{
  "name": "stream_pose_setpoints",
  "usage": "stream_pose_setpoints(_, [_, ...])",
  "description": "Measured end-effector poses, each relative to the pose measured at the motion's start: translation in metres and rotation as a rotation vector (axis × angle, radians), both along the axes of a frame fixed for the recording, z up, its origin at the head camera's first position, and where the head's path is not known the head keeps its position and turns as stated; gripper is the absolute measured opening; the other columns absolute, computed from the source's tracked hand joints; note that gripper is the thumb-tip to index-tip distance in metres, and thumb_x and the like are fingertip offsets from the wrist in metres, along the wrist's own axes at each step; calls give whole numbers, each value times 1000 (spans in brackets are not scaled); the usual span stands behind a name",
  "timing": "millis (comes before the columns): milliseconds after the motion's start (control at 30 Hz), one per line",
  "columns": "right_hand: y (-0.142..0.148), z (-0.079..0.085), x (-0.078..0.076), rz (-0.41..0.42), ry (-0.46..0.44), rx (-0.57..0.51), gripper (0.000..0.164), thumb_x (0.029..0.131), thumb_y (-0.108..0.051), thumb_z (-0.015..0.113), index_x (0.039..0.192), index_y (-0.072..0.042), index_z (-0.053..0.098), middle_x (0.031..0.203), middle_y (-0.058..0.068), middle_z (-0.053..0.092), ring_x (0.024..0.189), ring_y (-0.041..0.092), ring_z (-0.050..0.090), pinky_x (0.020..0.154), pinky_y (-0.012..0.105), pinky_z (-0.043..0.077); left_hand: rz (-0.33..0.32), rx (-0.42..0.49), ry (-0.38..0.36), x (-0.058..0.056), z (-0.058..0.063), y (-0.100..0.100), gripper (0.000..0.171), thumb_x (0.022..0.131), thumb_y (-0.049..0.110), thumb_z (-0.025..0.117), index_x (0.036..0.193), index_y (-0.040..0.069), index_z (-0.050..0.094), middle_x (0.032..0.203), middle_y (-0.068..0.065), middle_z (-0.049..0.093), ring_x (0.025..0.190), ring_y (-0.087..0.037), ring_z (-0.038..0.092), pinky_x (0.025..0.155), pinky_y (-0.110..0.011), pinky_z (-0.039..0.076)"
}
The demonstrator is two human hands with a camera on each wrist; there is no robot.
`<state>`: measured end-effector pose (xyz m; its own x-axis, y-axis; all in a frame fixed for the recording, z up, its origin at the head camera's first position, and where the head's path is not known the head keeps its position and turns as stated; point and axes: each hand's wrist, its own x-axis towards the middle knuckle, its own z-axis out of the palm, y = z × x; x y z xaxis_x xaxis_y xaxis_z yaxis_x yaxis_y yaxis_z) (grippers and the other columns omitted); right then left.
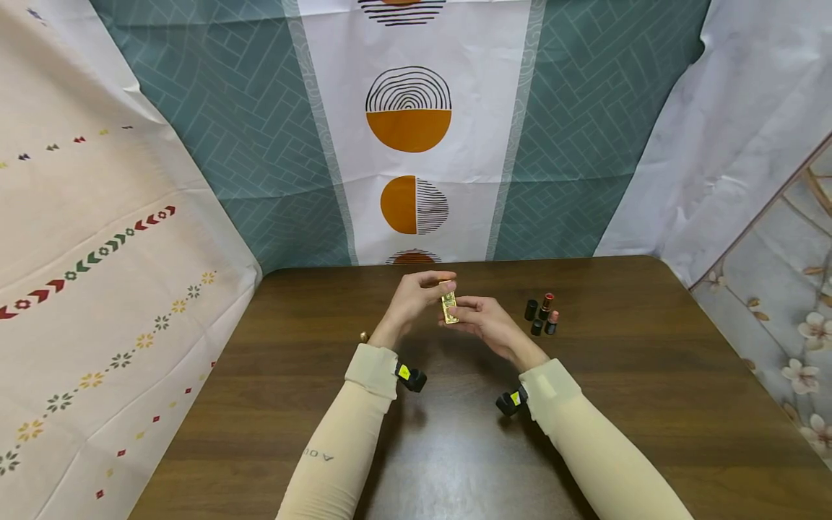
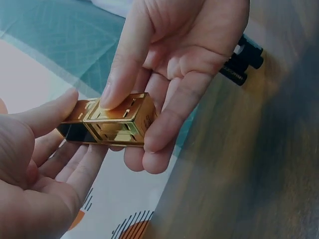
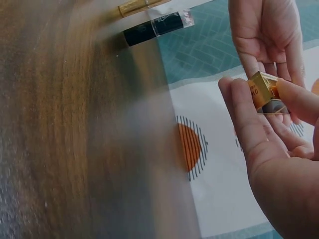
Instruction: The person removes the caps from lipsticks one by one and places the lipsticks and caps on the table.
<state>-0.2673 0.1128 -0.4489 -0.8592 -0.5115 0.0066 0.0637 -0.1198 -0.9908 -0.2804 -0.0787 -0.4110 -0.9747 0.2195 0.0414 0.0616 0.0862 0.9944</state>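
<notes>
A gold, square-sided lipstick tube (image 1: pixel 448 308) is held between both hands over the far half of the table. My left hand (image 1: pixel 414 297) pinches its upper end, thumb on the near face. Around the lower end are the thumb and fingers of my right hand (image 1: pixel 489 321). In the left wrist view the lipstick tube (image 2: pixel 117 132) shows shiny gold sides and a dark panel towards the left hand (image 2: pixel 45 169). The right wrist view shows an end of the lipstick tube (image 3: pixel 264 94), with the rest hidden by fingers.
Right of the hands, a red-tipped lipstick (image 1: pixel 546 308) and a pink lipstick (image 1: pixel 552 322) stand by two black caps (image 1: pixel 531 309). On the left, a gold tube (image 3: pixel 139 7) and a black tube (image 3: pixel 154 29) stand on the wooden table (image 1: pixel 292 433). Patterned cloth (image 1: pixel 416 217) hangs behind.
</notes>
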Motion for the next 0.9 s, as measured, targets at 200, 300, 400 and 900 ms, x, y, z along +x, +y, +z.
stream_pose_setpoints(200, [7, 3, 4, -50, 34, 50, 43, 107, -9, 58, 142, 16, 51, 133, 38, 60, 116, 32, 70, 112, 61, 39, -32, 41, -38, -2, -4, 6, 36, 98, 21, 75, 131, 8, 73, 135, -14, 68, 120, -23, 67, 109, -44, 48])
stream_pose_setpoints(300, [11, 5, 6, -75, 35, 60, 42, 108, -7, 57, 143, 14, 52, 134, 40, 58, 119, 39, 67, 112, 62, 39, -44, 32, -50, -3, -5, 10, 36, 98, 23, 75, 132, 9, 73, 134, -11, 69, 123, -23, 66, 111, -45, 47])
stream_pose_setpoints(400, [13, 5, 7, -92, 32, 59, 40, 107, -5, 56, 142, 13, 52, 135, 39, 58, 122, 45, 64, 111, 62, 39, -50, 20, -59, -3, -6, 13, 36, 98, 25, 76, 131, 10, 73, 130, -7, 71, 123, -22, 65, 111, -44, 47])
stream_pose_setpoints(900, [19, 3, 9, -97, 43, 67, 42, 108, -6, 55, 145, 15, 49, 139, 33, 59, 114, 28, 71, 112, 60, 39, -72, 10, -93, -3, -7, 16, 35, 97, 24, 77, 128, 8, 74, 126, -10, 73, 121, -24, 66, 113, -49, 44])
